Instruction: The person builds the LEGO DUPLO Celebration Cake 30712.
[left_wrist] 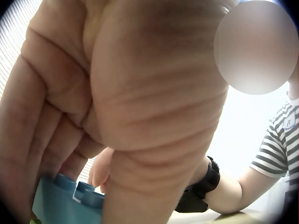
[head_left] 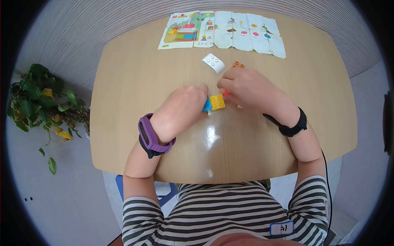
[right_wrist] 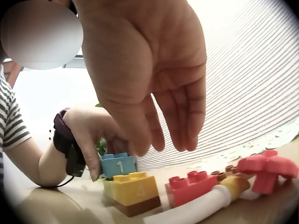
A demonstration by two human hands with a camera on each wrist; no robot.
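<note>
My left hand (head_left: 182, 107) holds a blue building brick (right_wrist: 119, 167) marked 1, thumb on one side and fingers on the other. In the left wrist view the studs of this blue brick (left_wrist: 67, 203) show between thumb and fingers. Right beside it is a yellow brick (right_wrist: 133, 186) marked 4, set on a brown brick (right_wrist: 138, 206). My right hand (head_left: 254, 90) hovers over the bricks, fingers pointing down and loosely bent, with nothing between them. Below it lie a red brick (right_wrist: 191, 187), a white candle-like piece with a yellow tip (right_wrist: 191, 210) and a red petal-shaped piece (right_wrist: 267, 170).
A white curved brick (head_left: 213, 62) lies beyond the hands, with an orange-brown brick (head_left: 238, 64) to its right. An unfolded instruction sheet (head_left: 221, 33) is spread along the table's (head_left: 135, 82) far edge. A leafy plant (head_left: 45, 98) stands off the left side.
</note>
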